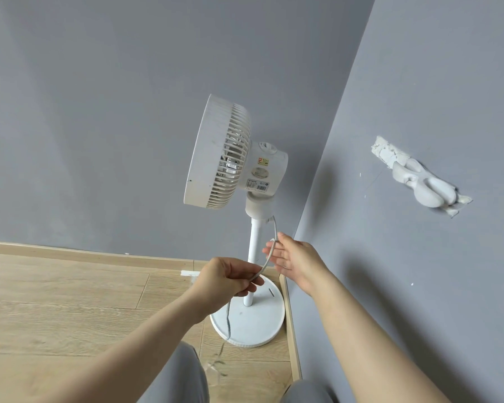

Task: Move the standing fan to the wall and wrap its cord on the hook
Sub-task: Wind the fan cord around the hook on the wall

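The white standing fan (pixel 233 158) stands upright in the room's corner, its round base (pixel 253 324) on the wood floor beside the right wall. A thin grey cord (pixel 275 228) leaves the fan's neck and curves down. My left hand (pixel 224 280) pinches the cord in front of the pole. My right hand (pixel 297 260) is spread with straight fingers, and the cord loops over its fingertips. Below my left hand the cord hangs to the base's front edge. A white hook (pixel 422 181) sits on the right wall, above and right of my right hand.
Grey walls meet in the corner behind the fan. A pale wood skirting board (pixel 291 330) runs along both walls. A strip of white tape (pixel 190 273) lies on the floor left of the pole. My knees in grey trousers (pixel 181 379) show at the bottom.
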